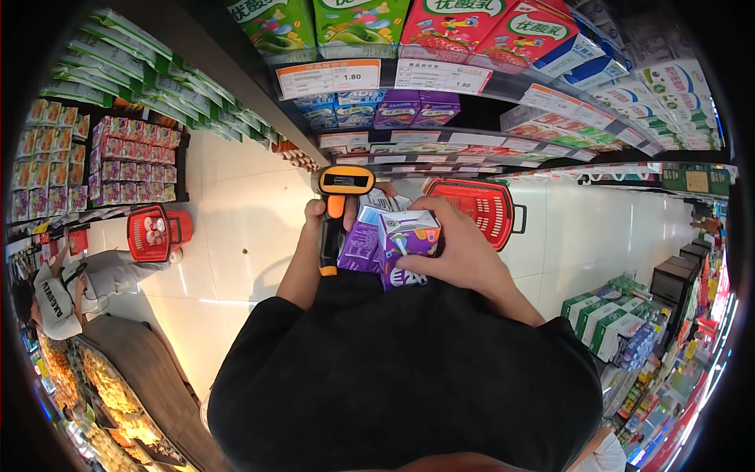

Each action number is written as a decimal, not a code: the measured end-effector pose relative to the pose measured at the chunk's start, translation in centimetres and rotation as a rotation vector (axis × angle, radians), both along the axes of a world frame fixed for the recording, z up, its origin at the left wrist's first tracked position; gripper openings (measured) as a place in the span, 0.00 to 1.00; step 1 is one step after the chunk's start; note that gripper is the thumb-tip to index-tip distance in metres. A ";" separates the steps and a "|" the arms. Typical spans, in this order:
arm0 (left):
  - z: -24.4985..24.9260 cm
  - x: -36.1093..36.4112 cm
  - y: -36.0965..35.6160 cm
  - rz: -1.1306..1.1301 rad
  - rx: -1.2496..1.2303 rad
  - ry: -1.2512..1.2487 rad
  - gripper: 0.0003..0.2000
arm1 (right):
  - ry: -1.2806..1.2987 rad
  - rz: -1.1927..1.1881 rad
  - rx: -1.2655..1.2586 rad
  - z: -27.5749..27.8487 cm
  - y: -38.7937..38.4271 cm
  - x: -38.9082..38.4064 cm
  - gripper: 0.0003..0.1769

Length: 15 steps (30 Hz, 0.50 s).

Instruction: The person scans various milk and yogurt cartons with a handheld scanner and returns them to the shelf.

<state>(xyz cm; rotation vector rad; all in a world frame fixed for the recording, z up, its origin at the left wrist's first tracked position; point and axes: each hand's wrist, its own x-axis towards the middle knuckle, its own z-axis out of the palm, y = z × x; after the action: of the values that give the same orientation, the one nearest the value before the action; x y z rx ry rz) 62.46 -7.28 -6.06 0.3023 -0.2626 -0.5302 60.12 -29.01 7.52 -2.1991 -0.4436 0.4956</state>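
My left hand (313, 219) is closed round the handle of a black and orange barcode scanner (347, 180), whose head points away from me. Just right of it, two purple drink cartons are held close together in front of my chest. The right-hand carton (408, 226) shows its top and is gripped by my right hand (465, 245), thumb across the front and fingers behind. The tilted left-hand carton (361, 245) shows printed text and lies against the other. Which fingers support it is partly hidden.
A red shopping basket (470, 211) stands on the floor beyond my right hand. Ahead are shelves of boxed drinks (358, 27) with price labels (329, 78). At left, another person (59, 295) is near a second red basket (149, 234). Stacked cartons (602, 318) stand at right.
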 end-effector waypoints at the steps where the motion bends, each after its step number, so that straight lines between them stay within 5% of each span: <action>1: 0.4 -0.1 -0.1 -0.002 0.001 0.003 0.24 | 0.000 -0.002 -0.002 -0.6 -0.2 0.0 0.37; 4: -0.8 -0.2 0.8 -0.089 0.012 0.015 0.25 | 0.308 -0.063 0.285 -5.4 -1.6 0.2 0.33; 6: 1.1 -0.5 0.4 -0.031 0.026 0.063 0.25 | 0.826 -0.272 1.002 -9.4 -3.1 0.1 0.32; 8: 1.1 -0.8 0.6 0.075 0.168 0.118 0.25 | 0.799 -0.279 0.925 -9.1 -2.9 -0.1 0.32; 12: 0.3 -0.6 -0.1 0.032 -0.044 0.018 0.27 | 0.690 -0.264 1.009 -10.0 -3.1 -0.8 0.33; 15: 0.6 -0.4 -0.7 0.127 -0.081 -0.026 0.26 | 0.961 -0.398 1.333 -12.5 -4.9 -0.7 0.31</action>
<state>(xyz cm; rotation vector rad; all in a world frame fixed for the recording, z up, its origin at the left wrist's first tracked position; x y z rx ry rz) 62.05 -8.01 -5.43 0.2460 -0.2876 -0.3898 59.39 -33.86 -5.01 -0.5906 0.1973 0.6756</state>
